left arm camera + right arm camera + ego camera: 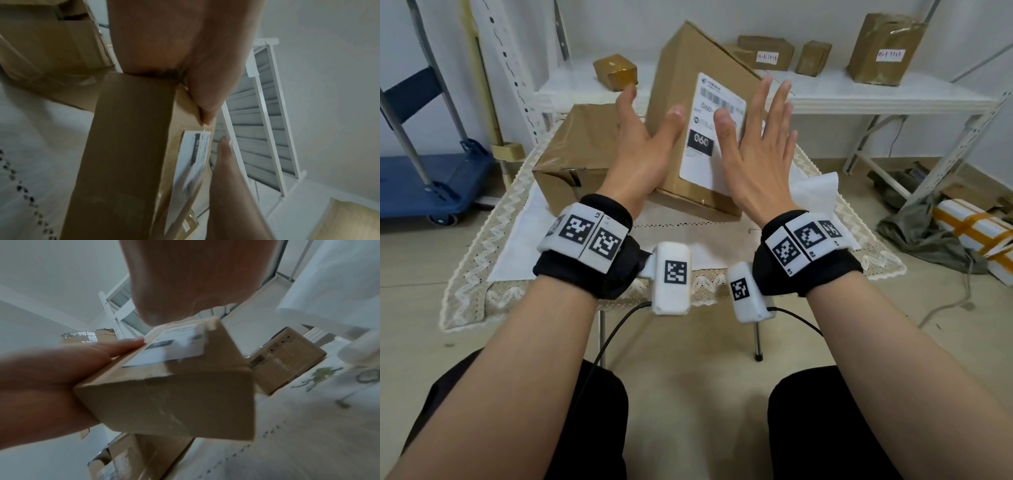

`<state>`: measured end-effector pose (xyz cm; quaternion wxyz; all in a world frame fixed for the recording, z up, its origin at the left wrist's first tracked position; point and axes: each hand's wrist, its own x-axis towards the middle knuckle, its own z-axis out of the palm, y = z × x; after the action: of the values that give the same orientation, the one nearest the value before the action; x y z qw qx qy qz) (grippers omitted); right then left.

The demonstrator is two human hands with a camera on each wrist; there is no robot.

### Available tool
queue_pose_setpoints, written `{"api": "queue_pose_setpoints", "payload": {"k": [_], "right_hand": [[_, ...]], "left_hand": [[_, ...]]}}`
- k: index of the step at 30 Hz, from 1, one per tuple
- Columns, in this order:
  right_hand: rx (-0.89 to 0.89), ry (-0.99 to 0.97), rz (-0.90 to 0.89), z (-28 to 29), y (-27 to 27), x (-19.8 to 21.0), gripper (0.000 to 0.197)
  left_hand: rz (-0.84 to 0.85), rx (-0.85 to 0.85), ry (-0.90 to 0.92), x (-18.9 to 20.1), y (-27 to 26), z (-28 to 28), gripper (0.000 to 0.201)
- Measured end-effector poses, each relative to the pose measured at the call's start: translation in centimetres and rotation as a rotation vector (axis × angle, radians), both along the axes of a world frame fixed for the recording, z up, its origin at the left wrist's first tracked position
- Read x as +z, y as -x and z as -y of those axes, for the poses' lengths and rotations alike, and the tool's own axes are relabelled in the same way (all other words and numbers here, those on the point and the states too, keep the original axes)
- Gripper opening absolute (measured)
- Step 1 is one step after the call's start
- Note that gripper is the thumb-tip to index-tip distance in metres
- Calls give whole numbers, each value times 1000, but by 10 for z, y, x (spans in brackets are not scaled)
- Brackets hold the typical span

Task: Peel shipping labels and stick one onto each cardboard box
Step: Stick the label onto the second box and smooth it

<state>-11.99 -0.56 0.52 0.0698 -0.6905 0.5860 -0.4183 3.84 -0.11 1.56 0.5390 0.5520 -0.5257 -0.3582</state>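
A brown cardboard box [688, 58] stands tilted on one edge on the small table, its front face toward me. A white shipping label [698, 164] marked 060 is stuck on that face. My left hand [647, 130] braces the box's left edge, straight fingers along the side and thumb on the front. My right hand [750, 113] lies flat on the label with fingers spread. The left wrist view shows the box [127, 146], the label [191, 159] and my left thumb [211, 91] on the front. In the right wrist view the label [174, 345] sits below my right palm [185, 280].
A larger taped box [571, 150] lies on the table [688, 233] to the left. White backing paper [815, 192] lies at the right. The white shelf [859, 99] behind holds several labelled boxes. A blue trolley [431, 185] stands left, a taped bundle [976, 233] on the floor right.
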Motion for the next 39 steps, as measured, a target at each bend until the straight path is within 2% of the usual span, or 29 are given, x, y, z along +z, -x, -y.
{"api": "queue_pose_setpoints", "payload": {"k": [4, 14, 21, 26, 34, 39], "right_hand": [[-2, 75, -35, -4, -9, -1, 77], [-67, 74, -19, 3, 4, -5, 75], [-99, -17, 48, 6, 16, -4, 77], [-66, 49, 4, 2, 6, 1, 77], [-85, -54, 28, 8, 17, -4, 82], [-88, 24, 31, 4, 17, 7, 79]], "left_hand": [[88, -64, 23, 0, 17, -8, 103], [72, -68, -22, 5, 17, -12, 110], [1, -80, -4, 8, 11, -14, 92], [-4, -70, -20, 12, 13, -17, 83], [-7, -93, -35, 15, 12, -22, 89], [30, -135, -44, 17, 9, -24, 90]]}}
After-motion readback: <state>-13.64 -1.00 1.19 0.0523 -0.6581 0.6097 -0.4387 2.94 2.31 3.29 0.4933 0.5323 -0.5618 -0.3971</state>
